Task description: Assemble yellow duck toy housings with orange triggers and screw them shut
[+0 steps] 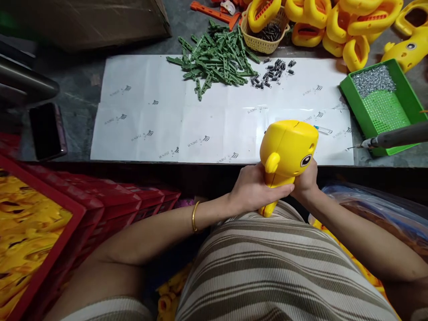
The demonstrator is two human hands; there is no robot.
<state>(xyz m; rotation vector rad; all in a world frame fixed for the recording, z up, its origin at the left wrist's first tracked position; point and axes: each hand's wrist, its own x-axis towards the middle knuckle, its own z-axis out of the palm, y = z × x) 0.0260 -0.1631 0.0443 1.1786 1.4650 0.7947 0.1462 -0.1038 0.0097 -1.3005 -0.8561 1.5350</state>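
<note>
A yellow animal-shaped toy (287,145) with a round head, a printed eye and a small ear is held upright at the table's front edge. My left hand (250,189) wraps round its neck from the left, thumb across the front. Behind its right side, my right hand (306,178) grips it, most of its fingers hidden by the toy. The toy's lower end shows below my left hand, close to my striped shirt. White printed sheets (214,129) lie on the table beyond, with a pile of green plastic parts (220,58) and small dark springs (276,71).
A green basket of small screws (374,82) sits at right, near a screwdriver (397,136). Yellow toy parts (309,13) and a small yellow basket (264,42) are at the back. A phone (47,131) lies left, above red crates (110,200). A cardboard box (100,22) stands back left.
</note>
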